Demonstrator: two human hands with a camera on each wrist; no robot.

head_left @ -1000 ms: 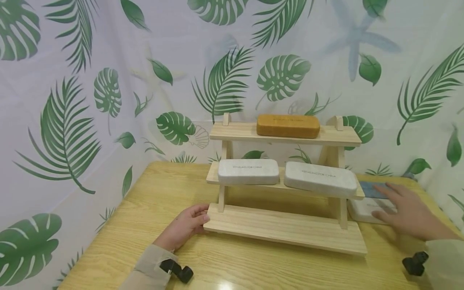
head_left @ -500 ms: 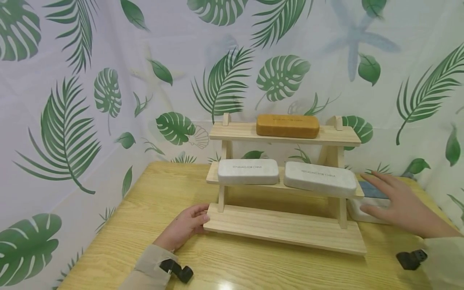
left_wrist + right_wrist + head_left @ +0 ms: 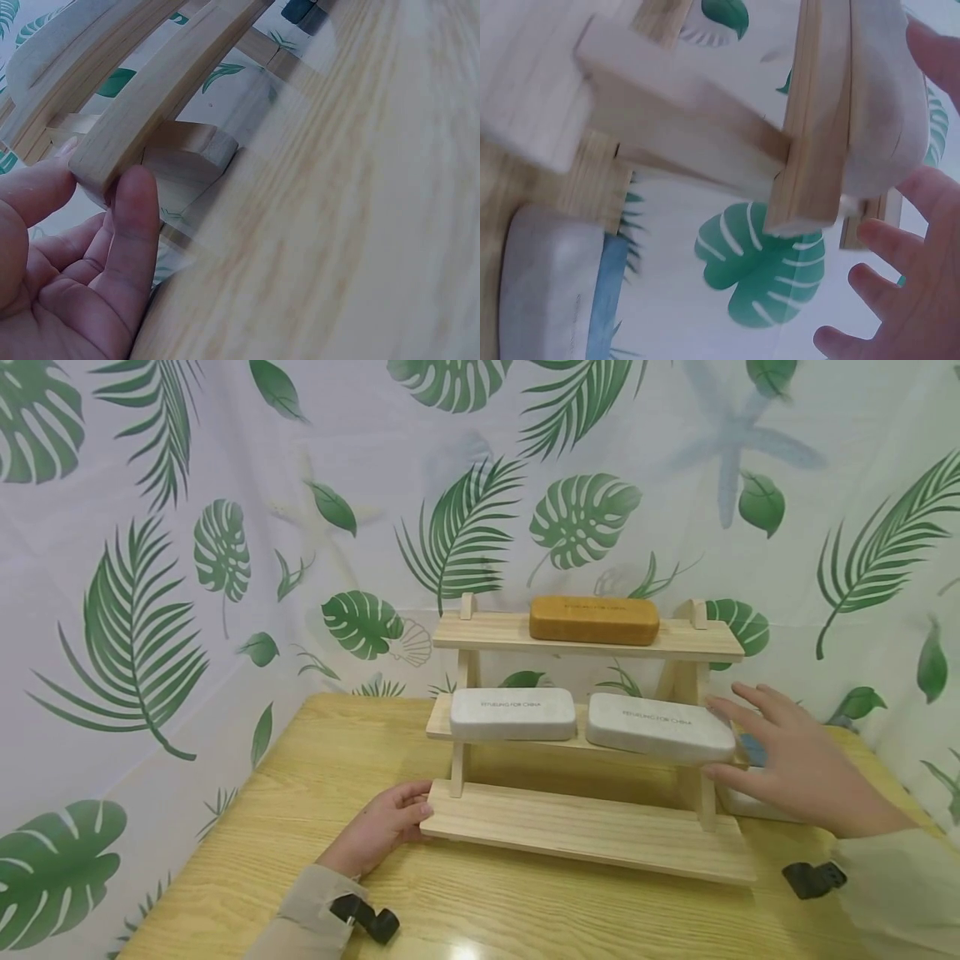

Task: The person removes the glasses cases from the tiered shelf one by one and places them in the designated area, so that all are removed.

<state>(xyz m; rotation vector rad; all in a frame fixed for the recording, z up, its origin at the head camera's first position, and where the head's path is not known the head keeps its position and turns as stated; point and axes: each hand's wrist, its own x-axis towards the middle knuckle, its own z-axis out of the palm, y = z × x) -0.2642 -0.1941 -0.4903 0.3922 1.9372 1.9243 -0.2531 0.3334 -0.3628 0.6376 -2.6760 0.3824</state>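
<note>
A three-tier wooden display rack (image 3: 592, 827) stands on the table. My left hand (image 3: 378, 829) pinches the left end of its bottom shelf; in the left wrist view, thumb and fingers (image 3: 135, 217) hold the shelf's corner. On the middle shelf lie two white glasses cases with printed lettering, a left one (image 3: 512, 714) and a right one (image 3: 656, 725). My right hand (image 3: 806, 768) is at the right case's outer end, fingers spread and thumb apart, fingertips right at the case (image 3: 889, 97). An orange-brown case (image 3: 594, 621) rests on the top shelf.
Beside the rack on the right, another white case (image 3: 757, 807) lies on the table (image 3: 420, 902), with a blue case (image 3: 752, 749) just behind it, both partly hidden by the right hand. Leaf-printed cloth (image 3: 322, 527) hangs behind and along the left.
My right hand has moved left and up, away from the cases on the table to the end of the right white case on the middle shelf. The left hand keeps its place.
</note>
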